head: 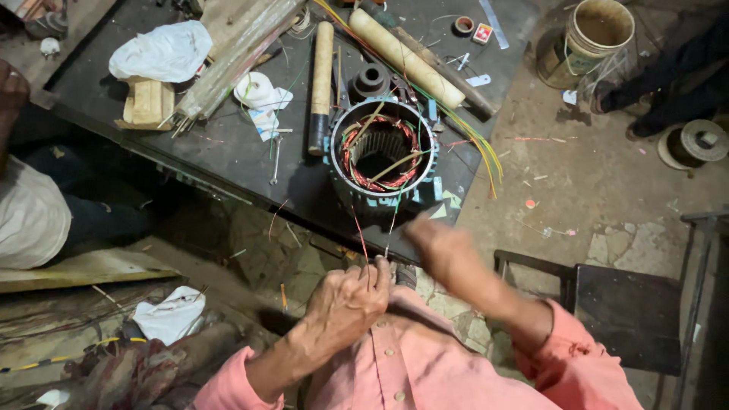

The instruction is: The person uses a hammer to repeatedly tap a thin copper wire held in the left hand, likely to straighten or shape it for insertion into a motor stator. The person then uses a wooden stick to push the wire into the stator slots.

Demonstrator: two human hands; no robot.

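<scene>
Stator (pixel 382 156) sitting at the near edge of the bench (pixel 228 144), bore up, red and copper coils already seated round the slots — several leads sticking out of the top, untied. I'm pinching thin wires (pixel 361 241) in my left hand (pixel 351 298), fingers closed tight round them, down by my chest; they're running up toward the stator's front rim. My right hand (pixel 440 241) is blurring just below the bench edge — cannot tell whether it's wide or gripping anything. Winding itself is looking largely in; the loose leads are looking like what's left, with no lacing or sleeving showing on them yet. Tubes (pixel 402 55), tape rolls (pixel 254 87) and a white bag (pixel 163 52) are lying behind the stator.
</scene>
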